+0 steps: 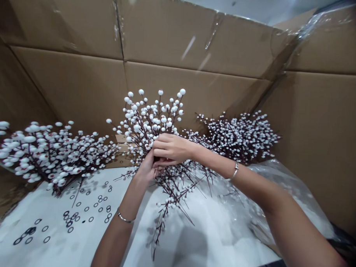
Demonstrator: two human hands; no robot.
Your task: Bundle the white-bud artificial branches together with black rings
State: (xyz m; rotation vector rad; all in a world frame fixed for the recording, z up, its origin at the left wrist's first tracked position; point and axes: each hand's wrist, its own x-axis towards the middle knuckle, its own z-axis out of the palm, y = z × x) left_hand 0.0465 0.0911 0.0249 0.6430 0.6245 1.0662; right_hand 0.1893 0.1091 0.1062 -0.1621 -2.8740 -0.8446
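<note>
A fanned bunch of artificial berry branches [149, 117], with white berries on dark reddish stems, stands up from my two hands in the middle. My left hand [147, 167] is closed round the lower stems. Right against it, my right hand [171, 149] curls over the front of the same stems, its fingers pressed together; the fingertips and anything small between them are hidden. Below and to the right of my hands, loose berry sprays [176, 195] lie on the white tabletop [119, 232]. Several small black rings [71, 219] are scattered on the left.
A large bunch of white berry branches [54, 152] lies at the left, and a denser pile [242, 135] at the back right. Clear plastic wrapping [275, 191] covers the right side. Tall cardboard walls [192, 44] enclose the back and sides.
</note>
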